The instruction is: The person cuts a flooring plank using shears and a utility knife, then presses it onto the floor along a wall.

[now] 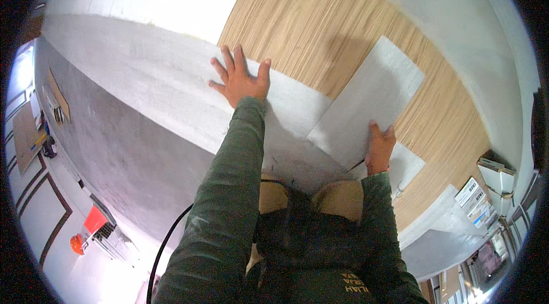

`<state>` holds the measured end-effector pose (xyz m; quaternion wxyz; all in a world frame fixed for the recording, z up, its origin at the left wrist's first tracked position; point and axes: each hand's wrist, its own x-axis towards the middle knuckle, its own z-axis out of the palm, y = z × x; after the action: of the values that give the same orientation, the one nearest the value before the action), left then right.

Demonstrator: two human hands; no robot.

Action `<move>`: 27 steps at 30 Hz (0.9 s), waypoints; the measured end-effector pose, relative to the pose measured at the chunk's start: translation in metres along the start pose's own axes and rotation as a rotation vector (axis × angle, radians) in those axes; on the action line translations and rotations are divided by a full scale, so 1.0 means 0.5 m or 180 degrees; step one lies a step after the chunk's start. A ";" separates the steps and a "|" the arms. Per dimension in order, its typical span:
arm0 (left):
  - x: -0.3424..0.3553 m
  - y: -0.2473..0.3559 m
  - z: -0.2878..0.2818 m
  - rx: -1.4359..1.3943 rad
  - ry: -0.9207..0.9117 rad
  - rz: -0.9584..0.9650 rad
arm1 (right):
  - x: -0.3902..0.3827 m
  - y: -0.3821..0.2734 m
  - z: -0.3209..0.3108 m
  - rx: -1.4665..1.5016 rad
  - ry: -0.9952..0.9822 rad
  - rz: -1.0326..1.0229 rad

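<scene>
My left hand (237, 78) rests palm down with its fingers spread. It lies on pale grey floor beside the edge of the wood-look flooring (297, 12), fingertips close to that edge. In my right hand (380, 147) is the near right edge of a flat light-grey board (372, 101), thumb on top and the other fingers mostly hidden. The board slants across the wood-look planks, its near left part over the grey floor. Next to my right wrist another pale piece (407, 164) lies partly hidden. What the underside of the board touches cannot be made out.
My knees (337, 195) are bent on the grey floor. Printed white boxes (473, 198) stand at the right, with flat grey boards (440, 241) nearby. A black cable (163, 247) curves beside my left arm. Far left are an orange helmet (76, 244) and a red panel (95, 220).
</scene>
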<state>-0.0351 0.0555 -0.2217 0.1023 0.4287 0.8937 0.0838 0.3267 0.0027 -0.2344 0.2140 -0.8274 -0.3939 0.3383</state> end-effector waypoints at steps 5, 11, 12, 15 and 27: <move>0.001 0.009 -0.016 0.0026 0.0007 -0.0081 | -0.035 -0.066 0.000 -0.0012 -0.0212 -0.0106; 0.001 0.010 -0.017 0.0091 0.0062 -0.0089 | -0.061 -0.139 0.005 -0.0600 0.0124 -0.0514; 0.001 0.011 -0.016 0.0105 0.0049 -0.0079 | -0.052 -0.138 0.005 -0.0587 0.0136 -0.0514; 0.003 0.014 -0.014 0.0104 0.0016 -0.0096 | -0.030 -0.140 0.006 -0.0697 -0.0120 -0.0506; 0.012 0.006 -0.004 0.0066 -0.0192 -0.0300 | 0.096 -0.289 0.100 -0.0989 0.0044 -0.2073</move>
<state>-0.0371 0.0617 -0.2196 0.1286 0.3895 0.9103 0.0566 0.2392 0.1316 -0.1975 0.1849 -0.6834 -0.6822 0.1828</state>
